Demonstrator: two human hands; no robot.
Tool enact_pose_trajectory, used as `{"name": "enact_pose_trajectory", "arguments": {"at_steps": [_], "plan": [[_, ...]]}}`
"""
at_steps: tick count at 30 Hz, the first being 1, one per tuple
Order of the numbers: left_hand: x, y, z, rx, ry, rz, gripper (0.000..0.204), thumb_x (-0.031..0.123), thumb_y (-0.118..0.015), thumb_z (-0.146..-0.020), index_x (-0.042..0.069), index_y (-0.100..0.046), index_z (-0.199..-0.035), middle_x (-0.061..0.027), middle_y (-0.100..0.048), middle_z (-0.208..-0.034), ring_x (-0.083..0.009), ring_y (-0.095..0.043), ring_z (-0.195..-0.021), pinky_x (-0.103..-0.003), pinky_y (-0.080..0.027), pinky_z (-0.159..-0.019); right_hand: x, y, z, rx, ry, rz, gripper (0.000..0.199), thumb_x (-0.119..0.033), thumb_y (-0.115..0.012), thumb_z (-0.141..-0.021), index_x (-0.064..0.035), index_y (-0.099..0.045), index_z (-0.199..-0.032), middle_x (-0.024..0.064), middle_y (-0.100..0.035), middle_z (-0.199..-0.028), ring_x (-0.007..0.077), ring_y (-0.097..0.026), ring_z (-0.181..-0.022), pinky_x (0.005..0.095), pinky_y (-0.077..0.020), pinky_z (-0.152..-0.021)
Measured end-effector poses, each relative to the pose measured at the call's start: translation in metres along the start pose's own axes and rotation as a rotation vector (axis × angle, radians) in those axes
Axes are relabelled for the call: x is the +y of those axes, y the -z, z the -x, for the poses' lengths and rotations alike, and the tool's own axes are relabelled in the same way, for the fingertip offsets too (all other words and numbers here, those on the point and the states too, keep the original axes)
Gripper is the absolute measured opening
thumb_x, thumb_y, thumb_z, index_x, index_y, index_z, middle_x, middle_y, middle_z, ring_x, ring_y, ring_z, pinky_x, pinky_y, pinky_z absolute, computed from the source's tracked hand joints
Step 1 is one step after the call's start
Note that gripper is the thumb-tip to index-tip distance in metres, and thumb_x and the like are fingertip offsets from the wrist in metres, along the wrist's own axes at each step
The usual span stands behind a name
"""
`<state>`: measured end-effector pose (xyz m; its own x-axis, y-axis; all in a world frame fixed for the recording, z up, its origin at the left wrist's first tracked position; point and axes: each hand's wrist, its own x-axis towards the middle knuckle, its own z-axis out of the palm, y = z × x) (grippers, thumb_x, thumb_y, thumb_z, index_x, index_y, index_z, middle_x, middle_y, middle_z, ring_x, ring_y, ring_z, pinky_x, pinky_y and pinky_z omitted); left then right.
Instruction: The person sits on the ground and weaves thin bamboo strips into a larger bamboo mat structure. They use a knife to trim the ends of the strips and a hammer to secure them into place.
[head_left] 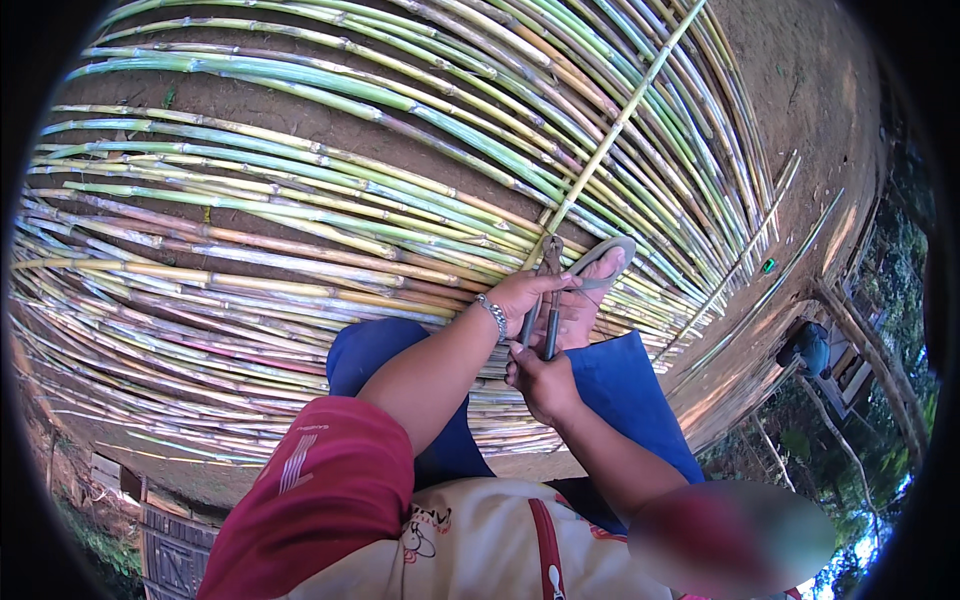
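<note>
A pair of pincers (554, 270) with dark grey handle grips points away from me, its jaws at the lower end of a long yellow-green cane (602, 150) laid across the others. My left hand (520, 298), with a metal band at the wrist, is closed round the pincers below the jaws. Lower down, my right hand (546, 385) is closed at the handle ends. Whether a wire sits in the jaws is too small to make out. Rows of green, yellow and purplish canes (300, 210) lie beneath. My sandalled foot (600, 275) rests on them just right of the pincers.
A second crosswise cane (730, 275) lies over the row ends at the right. Bare brown soil (820, 110) borders the canes. A dark wooden structure (178, 545) stands at lower left; logs (870, 350) and greenery are at the right edge. My blue trouser legs (635, 400) flank the work.
</note>
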<state>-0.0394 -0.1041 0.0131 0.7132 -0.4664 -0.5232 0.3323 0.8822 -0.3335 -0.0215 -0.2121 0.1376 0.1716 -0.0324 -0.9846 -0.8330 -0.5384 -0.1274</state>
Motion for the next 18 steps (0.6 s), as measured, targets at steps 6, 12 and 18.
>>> {"name": "enact_pose_trajectory", "arguments": {"at_steps": [6,12,18], "plan": [[-0.023,-0.021,-0.023,-0.091,-0.158,0.412,0.026,0.032,-0.055,-0.107,0.007,-0.06,-0.107,-0.0097,-0.066,-0.099,-0.0205,-0.067,-0.082,-0.043,-0.059,-0.074,-0.062,0.042,0.024,-0.338,-0.282,-0.324,0.023,-0.013,-0.07,-0.099,-0.0015,-0.061,-0.117,0.0054,-0.066,-0.088,0.0145,-0.065,-0.073,0.0291,-0.0549,-0.065],[-0.03,-0.065,-0.052,0.221,-0.329,0.598,0.027,0.032,-0.05,-0.11,0.01,-0.055,-0.096,-0.0028,-0.055,-0.073,-0.0165,-0.053,-0.059,-0.038,-0.051,-0.064,-0.119,0.045,0.053,0.194,0.056,1.036,0.04,-0.016,-0.075,-0.092,0.0029,-0.059,-0.124,0.0151,-0.072,-0.094,0.026,-0.072,-0.074,0.0388,-0.0595,-0.066],[-0.02,-0.1,-0.077,0.496,-0.412,0.567,0.027,0.027,-0.049,-0.108,0.01,-0.052,-0.087,-0.0023,-0.055,-0.068,-0.0157,-0.048,-0.053,-0.036,-0.046,-0.054,-0.135,0.026,0.045,0.441,0.554,1.889,0.05,-0.02,-0.065,-0.092,0.0038,-0.057,-0.135,0.0239,-0.072,-0.099,0.0439,-0.071,-0.092,0.0505,-0.0563,-0.084]]}}
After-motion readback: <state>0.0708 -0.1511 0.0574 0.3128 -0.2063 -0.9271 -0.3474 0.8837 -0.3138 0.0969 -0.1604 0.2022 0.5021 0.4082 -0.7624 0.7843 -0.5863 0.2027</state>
